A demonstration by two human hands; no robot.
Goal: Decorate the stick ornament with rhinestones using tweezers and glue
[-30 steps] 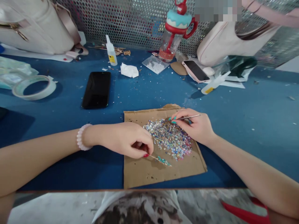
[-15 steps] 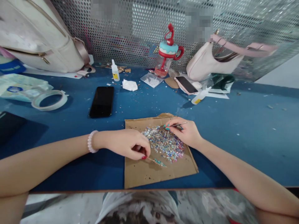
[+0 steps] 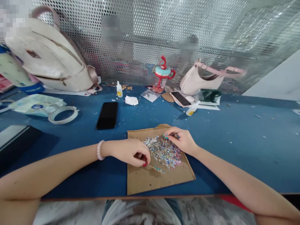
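Observation:
My left hand (image 3: 132,152), with a beaded bracelet at the wrist, pinches the end of a thin gold stick (image 3: 157,169) whose far part carries green stones. The stick lies low over the cardboard sheet (image 3: 138,184). In my right hand (image 3: 184,142) is a slim metal tool (image 3: 176,133), held like a pen with its tip at the upper edge of the rhinestone pile (image 3: 164,151). These small stones, mostly silver, blue and pink, are spread on the cardboard between both hands.
Beyond the cardboard are a black phone (image 3: 107,115), a glue bottle (image 3: 119,89), a second glue bottle (image 3: 192,109), a red-lidded cup (image 3: 161,76) and a pink-cased phone (image 3: 181,99). Left are a tape roll (image 3: 63,115) and backpack (image 3: 58,65); a handbag (image 3: 199,81) stands back right.
The camera view has tilted up, so the table items appear lower and more of the mesh wall shows. Both hands keep their grips and nearly the same places over the cardboard.

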